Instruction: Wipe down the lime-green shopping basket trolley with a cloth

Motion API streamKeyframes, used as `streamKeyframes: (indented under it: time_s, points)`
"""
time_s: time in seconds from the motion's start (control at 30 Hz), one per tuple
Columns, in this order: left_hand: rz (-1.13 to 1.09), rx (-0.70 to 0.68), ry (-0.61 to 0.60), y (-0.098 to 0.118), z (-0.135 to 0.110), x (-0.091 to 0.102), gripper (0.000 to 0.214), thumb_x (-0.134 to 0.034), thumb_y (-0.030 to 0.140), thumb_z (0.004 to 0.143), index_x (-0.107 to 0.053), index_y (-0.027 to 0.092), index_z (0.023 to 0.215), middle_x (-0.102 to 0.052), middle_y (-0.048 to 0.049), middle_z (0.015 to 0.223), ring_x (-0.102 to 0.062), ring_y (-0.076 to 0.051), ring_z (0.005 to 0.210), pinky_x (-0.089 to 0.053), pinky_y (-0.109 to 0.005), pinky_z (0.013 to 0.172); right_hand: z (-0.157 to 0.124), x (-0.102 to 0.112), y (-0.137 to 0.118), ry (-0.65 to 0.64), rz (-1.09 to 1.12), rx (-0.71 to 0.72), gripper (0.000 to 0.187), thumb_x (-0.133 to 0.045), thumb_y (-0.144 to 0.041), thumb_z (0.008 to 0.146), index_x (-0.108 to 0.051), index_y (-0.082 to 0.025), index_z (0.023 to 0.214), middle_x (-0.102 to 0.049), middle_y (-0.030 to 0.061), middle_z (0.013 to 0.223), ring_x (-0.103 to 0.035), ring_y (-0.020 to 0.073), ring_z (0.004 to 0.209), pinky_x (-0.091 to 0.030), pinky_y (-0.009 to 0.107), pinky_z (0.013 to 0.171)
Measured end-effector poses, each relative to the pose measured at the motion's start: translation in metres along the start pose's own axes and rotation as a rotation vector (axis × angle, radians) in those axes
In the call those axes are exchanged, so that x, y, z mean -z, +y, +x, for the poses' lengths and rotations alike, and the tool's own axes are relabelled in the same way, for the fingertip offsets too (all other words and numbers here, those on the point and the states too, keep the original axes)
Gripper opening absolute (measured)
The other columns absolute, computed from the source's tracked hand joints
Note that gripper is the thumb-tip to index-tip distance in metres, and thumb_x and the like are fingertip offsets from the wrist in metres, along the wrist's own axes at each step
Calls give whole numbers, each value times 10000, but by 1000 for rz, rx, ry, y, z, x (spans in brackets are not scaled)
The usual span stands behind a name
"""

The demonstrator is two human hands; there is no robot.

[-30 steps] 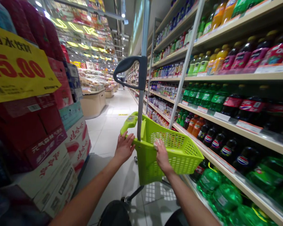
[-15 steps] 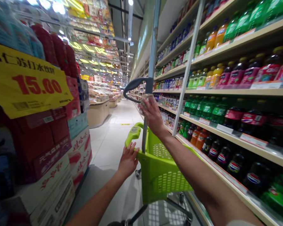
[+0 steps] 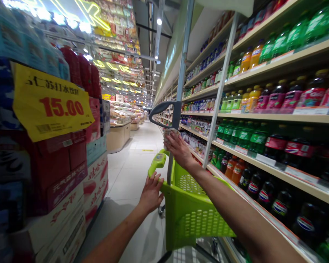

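Note:
In the head view, my left hand [image 3: 151, 193] is closed over the rim of a lime-green shopping cart [image 3: 178, 212], just below its rounded green handle [image 3: 157, 161]. My right hand [image 3: 181, 149] presses a crumpled pale cloth [image 3: 170, 133] against an upright grey pole [image 3: 183, 69] rising from the cart. Above the cloth, a dark grey loop handle [image 3: 164, 106] juts left from the pole. My right palm and part of the cloth's far side are hidden.
Shelves of bottled drinks [image 3: 259, 137] run close along the right. At left stand stacked drink cartons [image 3: 94, 182] with a yellow price sign [image 3: 55, 106]. A tiled aisle [image 3: 126, 171] leads ahead past a wooden-sided display [image 3: 119, 137]. A pale panel [image 3: 230, 5] hangs at the top.
My right hand has slid the cloth down the pole, farther below the loop handle. My left hand stays on the cart rim. The view has tilted slightly up and turned left.

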State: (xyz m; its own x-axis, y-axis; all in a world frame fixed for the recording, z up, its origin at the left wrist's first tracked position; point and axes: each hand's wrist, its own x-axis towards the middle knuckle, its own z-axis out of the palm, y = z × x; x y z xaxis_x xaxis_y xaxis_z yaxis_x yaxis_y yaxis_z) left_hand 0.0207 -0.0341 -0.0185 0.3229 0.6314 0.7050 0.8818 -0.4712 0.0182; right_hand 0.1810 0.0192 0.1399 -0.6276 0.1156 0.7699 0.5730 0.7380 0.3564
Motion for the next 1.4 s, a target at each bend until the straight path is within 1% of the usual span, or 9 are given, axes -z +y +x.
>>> streamKeyframes:
  time_s: [0.23, 0.47, 0.6, 0.73, 0.87, 1.03, 1.13, 1.27, 1.4]
  points:
    - [-4, 20, -35, -2, 0, 1, 513, -505, 233, 688, -438, 189, 1195, -444, -83, 1268, -258, -282, 1261, -235, -475, 1045, -89, -20, -42, -246, 193, 327, 300, -429, -138, 859, -536, -181, 1136, -532, 42, 1203, -325, 154, 1241, -258, 341, 1067]
    - [-3, 19, -35, -1, 2, 3, 446, -502, 236, 700, -480, 182, 1143, -454, -94, 1259, -272, -292, 1251, -237, -494, 1037, -61, -15, -28, -57, 191, 84, 386, -388, -76, 855, -462, -178, 1220, -473, 76, 1262, -268, 170, 1269, -306, 373, 1035]
    - [-2, 16, -49, -3, 1, 3, 461, -491, 230, 698, -469, 174, 1154, -451, -89, 1264, -260, -284, 1257, -229, -481, 1044, -110, -27, -46, -125, 263, 136, 350, -417, -122, 862, -487, -191, 1197, -536, 55, 1197, -287, 151, 1259, -342, 337, 1018]
    - [-11, 15, -40, -2, -1, 5, 418, -485, 257, 723, -484, 181, 1134, -450, -85, 1265, -248, -283, 1261, -209, -478, 1054, -181, -46, -58, -78, 233, -211, 410, -391, -60, 826, -507, -218, 1186, -492, 67, 1244, -332, 176, 1238, -389, 373, 977]
    - [-10, 29, -21, 0, 0, 4, 404, -482, 252, 728, -484, 181, 1125, -448, -83, 1266, -240, -287, 1263, -190, -488, 1057, -191, -63, -69, -26, 245, -629, 601, -313, 36, 704, -473, -217, 1225, -419, 84, 1302, -397, 187, 1196, -391, 397, 969]
    - [2, 18, -36, 1, 2, 0, 413, -478, 242, 728, -470, 179, 1136, -453, -85, 1258, -255, -295, 1254, -196, -506, 1046, -156, -77, -99, -93, 252, -746, 540, -468, -105, 734, -420, -184, 1266, -328, 107, 1357, -241, 283, 1272, -282, 516, 1003]
    - [6, 18, -26, 0, 3, -2, 397, -479, 246, 728, -480, 183, 1120, -458, -91, 1246, -270, -303, 1245, -199, -515, 1041, -152, -80, -103, -66, 211, -796, 420, -462, -165, 782, -491, -210, 1199, -372, 94, 1328, -270, 269, 1257, -297, 508, 995]
    - [-11, 16, 3, -3, 3, -4, 371, -459, 239, 745, -484, 184, 1111, -471, -93, 1230, -290, -302, 1233, -212, -522, 1032, -194, -68, -83, -28, 217, -677, 416, -385, -56, 766, -561, -200, 1114, -452, 77, 1262, -335, 183, 1218, -330, 387, 1012]
    - [-40, -1, 43, -5, 1, -9, 369, -466, 243, 743, -478, 187, 1107, -482, -89, 1217, -297, -304, 1227, -219, -525, 1026, -258, -43, -61, 7, 88, -808, 465, -352, 1, 722, -594, -192, 1070, -500, 79, 1205, -370, 184, 1191, -324, 423, 1011]
